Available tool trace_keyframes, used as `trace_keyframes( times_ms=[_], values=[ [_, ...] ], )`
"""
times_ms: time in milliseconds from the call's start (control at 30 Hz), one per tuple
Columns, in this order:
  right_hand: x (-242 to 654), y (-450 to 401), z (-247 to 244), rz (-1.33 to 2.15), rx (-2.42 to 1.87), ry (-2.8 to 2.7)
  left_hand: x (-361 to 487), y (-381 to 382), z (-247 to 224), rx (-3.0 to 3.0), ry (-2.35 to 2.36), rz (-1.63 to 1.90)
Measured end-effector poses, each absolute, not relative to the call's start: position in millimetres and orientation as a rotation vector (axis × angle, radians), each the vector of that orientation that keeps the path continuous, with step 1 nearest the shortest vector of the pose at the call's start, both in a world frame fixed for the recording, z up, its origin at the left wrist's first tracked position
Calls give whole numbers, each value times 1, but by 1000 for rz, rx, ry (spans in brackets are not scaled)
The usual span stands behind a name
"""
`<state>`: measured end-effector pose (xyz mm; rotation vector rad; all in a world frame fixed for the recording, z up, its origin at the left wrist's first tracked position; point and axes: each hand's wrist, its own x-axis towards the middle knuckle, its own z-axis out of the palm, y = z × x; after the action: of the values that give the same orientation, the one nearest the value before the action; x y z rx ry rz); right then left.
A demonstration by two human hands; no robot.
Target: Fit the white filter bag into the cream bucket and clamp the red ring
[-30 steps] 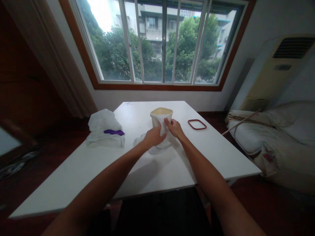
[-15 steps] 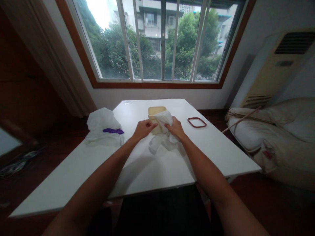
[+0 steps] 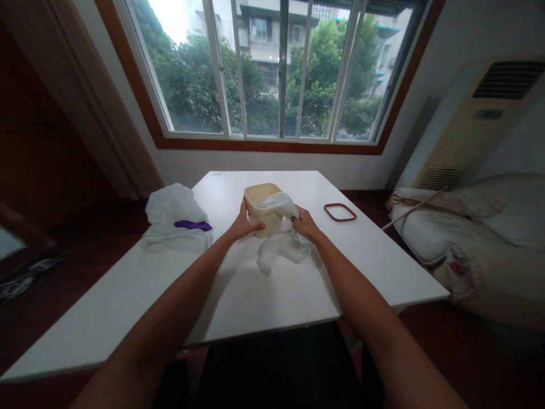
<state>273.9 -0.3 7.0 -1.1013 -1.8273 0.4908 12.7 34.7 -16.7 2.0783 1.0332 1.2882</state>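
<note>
A pale yellow plastic container [image 3: 269, 221] with an open top is tilted a little over the middle of the table. My left hand [image 3: 244, 222] grips its left side, thumb across the near wall. At the container's right rim, my right hand [image 3: 305, 222] is closed on a white plastic bag [image 3: 281, 203]. Part of the bag lies over the rim, and the rest trails down onto the table in front. The container's inside is mostly hidden by the bag.
On the white table [image 3: 272, 295], a reddish-brown square ring [image 3: 339, 212] lies to the right. A translucent plastic bag [image 3: 172, 207] with a purple strip [image 3: 192, 225] lies at the left edge. A covered bulky item [image 3: 477, 227] stands beyond the table's right side.
My left hand has gone from a pinch in front of the container to a grip on its left side. The container has shifted left and tilted; my right hand still holds the bag.
</note>
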Motion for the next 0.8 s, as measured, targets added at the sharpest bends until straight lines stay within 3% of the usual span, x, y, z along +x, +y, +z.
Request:
trace_keyframes(
  times_ms=[300,533,800],
  values=[
    [283,-3,10,546,-1227,-1969,15,9,-2,2320,1246,1542],
    [323,-8,24,712,-1308,-2122,-10,12,-5,2445,1496,1466],
    [353,5,20,176,-1625,-1946,-12,11,-6,2429,1485,1456]
  ],
)
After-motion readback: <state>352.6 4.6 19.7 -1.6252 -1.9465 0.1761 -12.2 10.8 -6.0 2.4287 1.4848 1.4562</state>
